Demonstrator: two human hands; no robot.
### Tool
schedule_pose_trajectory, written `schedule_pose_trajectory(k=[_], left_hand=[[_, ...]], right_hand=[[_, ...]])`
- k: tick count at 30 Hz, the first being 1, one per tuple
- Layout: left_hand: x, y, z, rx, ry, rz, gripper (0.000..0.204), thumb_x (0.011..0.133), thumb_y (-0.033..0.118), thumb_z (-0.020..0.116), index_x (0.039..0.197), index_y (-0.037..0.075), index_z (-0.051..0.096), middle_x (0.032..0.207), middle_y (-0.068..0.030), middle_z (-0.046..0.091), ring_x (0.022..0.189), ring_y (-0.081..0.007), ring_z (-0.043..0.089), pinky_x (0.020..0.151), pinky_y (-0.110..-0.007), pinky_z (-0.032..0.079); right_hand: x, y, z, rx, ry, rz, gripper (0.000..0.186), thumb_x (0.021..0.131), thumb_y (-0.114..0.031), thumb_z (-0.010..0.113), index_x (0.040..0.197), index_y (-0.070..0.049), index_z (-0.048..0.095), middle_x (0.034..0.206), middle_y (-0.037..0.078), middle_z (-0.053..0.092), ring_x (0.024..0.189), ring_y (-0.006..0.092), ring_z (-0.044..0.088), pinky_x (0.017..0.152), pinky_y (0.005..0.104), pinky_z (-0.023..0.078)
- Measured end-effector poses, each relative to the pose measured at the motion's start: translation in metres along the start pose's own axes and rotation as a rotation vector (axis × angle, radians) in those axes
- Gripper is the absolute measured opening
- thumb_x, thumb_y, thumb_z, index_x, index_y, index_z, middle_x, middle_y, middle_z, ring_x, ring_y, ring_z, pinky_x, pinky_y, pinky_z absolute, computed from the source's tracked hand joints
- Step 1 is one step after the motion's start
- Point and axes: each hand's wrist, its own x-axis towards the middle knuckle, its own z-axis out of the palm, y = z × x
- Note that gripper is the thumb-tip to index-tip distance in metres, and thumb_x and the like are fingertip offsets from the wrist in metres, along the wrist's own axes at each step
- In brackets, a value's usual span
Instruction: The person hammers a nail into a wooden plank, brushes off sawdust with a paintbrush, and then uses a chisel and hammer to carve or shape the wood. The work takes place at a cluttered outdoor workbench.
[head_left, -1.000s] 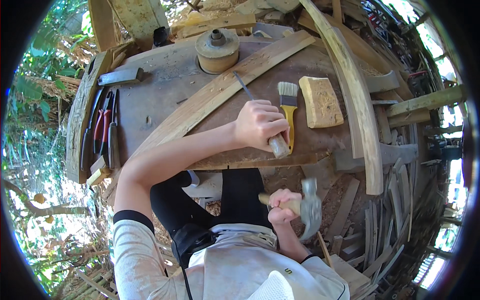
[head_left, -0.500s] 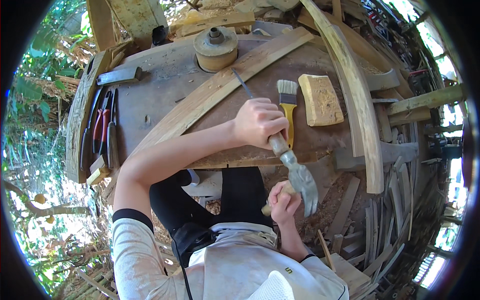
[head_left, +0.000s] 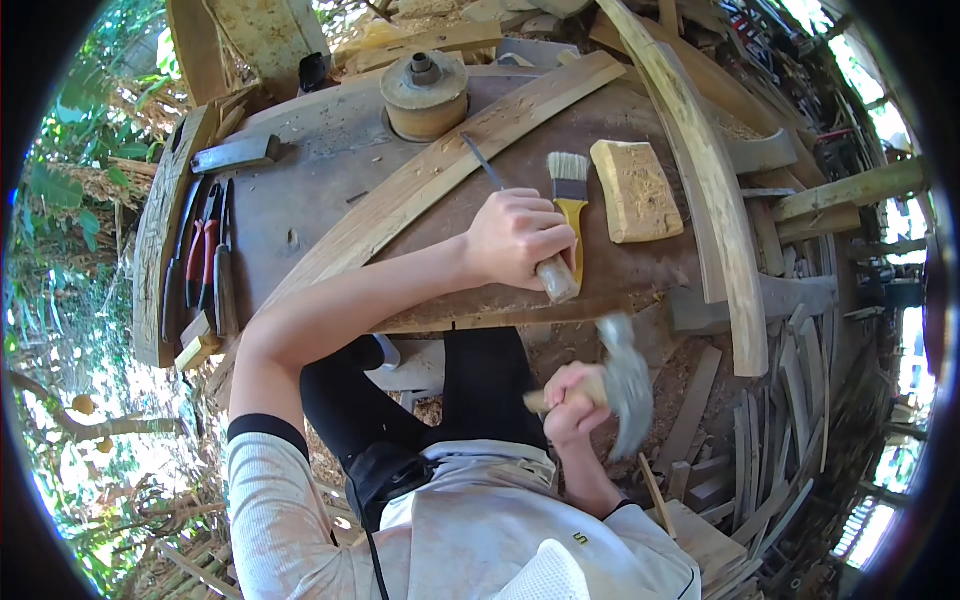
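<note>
My left hand (head_left: 520, 240) is closed round a chisel (head_left: 483, 162). Its thin metal blade points up and left over a long flat board (head_left: 400, 200), and its wooden butt sticks out toward me. Whether the blade tip touches the board, I cannot tell. Low in front of my body, my right hand (head_left: 576, 403) grips a claw hammer (head_left: 628, 385) by its short wooden handle. The hammer head is slightly blurred and apart from the chisel's butt. Beside my left hand lies a yellow-handled paintbrush (head_left: 570, 185), partly hidden by that hand.
A chunky wood block (head_left: 637, 192) lies right of the brush, near a long curved pole (head_left: 715, 190). On the worktable (head_left: 300, 230) are a round wooden pot-like piece (head_left: 425, 100), a metal block (head_left: 236, 154), red-handled pliers (head_left: 205, 245) and slim tools. Scrap strips (head_left: 780, 430) crowd the right.
The hammer head has moved away from the chisel's butt, to the right and slightly toward me. My left hand and the chisel have barely moved.
</note>
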Motion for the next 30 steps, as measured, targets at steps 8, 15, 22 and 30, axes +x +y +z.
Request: schedule_pose_trajectory(k=[8,15,22,30], left_hand=[[0.004,0.001,0.001,-0.026,-0.003,0.031,0.027,0.064,0.022,0.080,0.063,0.015,0.053,0.057,0.0018,0.049,0.052,-0.0183,0.054,0.051,-0.032,0.040],[0.000,0.000,-0.002,0.064,-0.045,0.023,0.021,0.061,0.028,0.077,0.067,0.020,0.059,0.064,0.0047,0.058,0.060,-0.0173,0.061,0.055,-0.033,0.045],[-0.002,0.000,-0.005,0.052,-0.058,0.051,0.022,0.062,0.028,0.077,0.069,0.017,0.059,0.065,0.0035,0.058,0.060,-0.0182,0.061,0.054,-0.032,0.046],[0.013,-0.010,-0.023,-0.052,-0.071,0.099,0.026,0.071,0.010,0.076,0.063,0.011,0.051,0.057,-0.0034,0.050,0.050,-0.0231,0.053,0.047,-0.036,0.042]], right_hand=[[-0.001,0.013,0.014,0.184,0.121,-0.131,0.037,0.105,-0.043,0.049,0.093,-0.008,0.045,0.060,0.002,0.044,0.044,0.0110,0.041,0.040,0.0254,0.036],[0.007,0.009,0.009,0.186,0.232,-0.232,0.051,0.103,-0.058,0.051,0.092,-0.009,0.043,0.064,0.003,0.045,0.046,0.0109,0.042,0.040,0.0250,0.035],[0.009,-0.008,0.001,0.291,0.109,0.038,0.044,0.106,-0.046,0.049,0.094,-0.004,0.045,0.062,0.002,0.045,0.048,0.0088,0.044,0.042,0.0251,0.036],[-0.006,0.000,-0.018,0.139,-0.048,0.321,0.047,0.106,-0.051,0.048,0.103,-0.004,0.051,0.067,0.000,0.049,0.050,0.0052,0.043,0.043,0.0213,0.034]])
